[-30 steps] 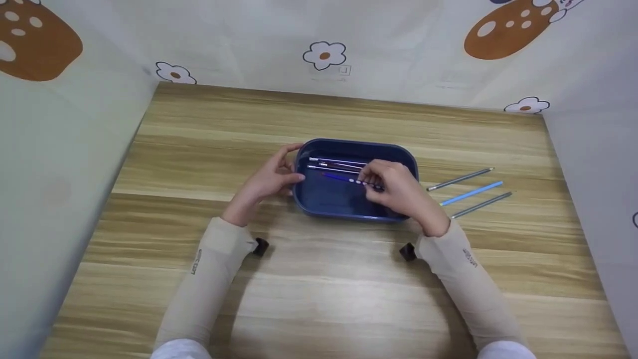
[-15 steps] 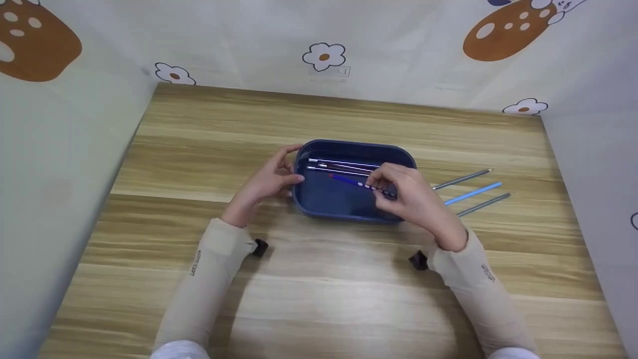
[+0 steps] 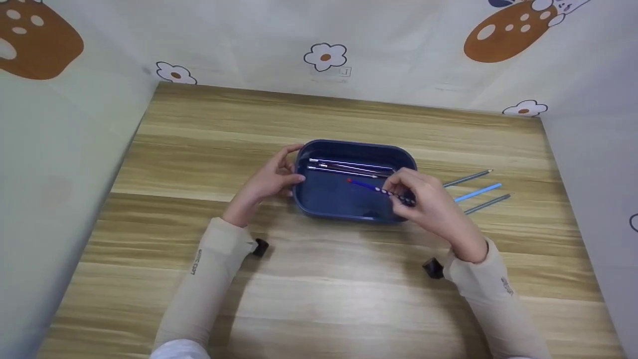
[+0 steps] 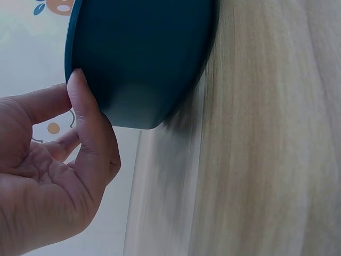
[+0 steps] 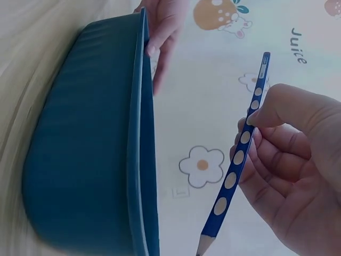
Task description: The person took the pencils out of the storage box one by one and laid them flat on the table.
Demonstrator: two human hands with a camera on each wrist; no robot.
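A dark blue rectangular tub (image 3: 339, 202) with rounded corners stands on the table. At its left end my left hand (image 3: 271, 174) grips the rim, thumb on top; the left wrist view shows the thumb (image 4: 85, 101) at the tub's edge. My right hand (image 3: 426, 199) pinches a blue pencil (image 5: 235, 166) with pale oval grip spots, held over the tub's right part. In the right wrist view its sharpened tip points down and its red end appears in the head view. Several pencils (image 3: 344, 170) lie side by side along the tub's far wall.
Right of the tub, two grey pencils and a light blue pencil (image 3: 478, 192) lie on the wooden table (image 3: 319, 289). Pale walls (image 3: 249, 45) with flower and fruit prints enclose the table at the back and both sides.
My right hand has moved right and toward me with the blue pencil, drawing it away from the row inside the tub. The left hand has stayed at the rim.
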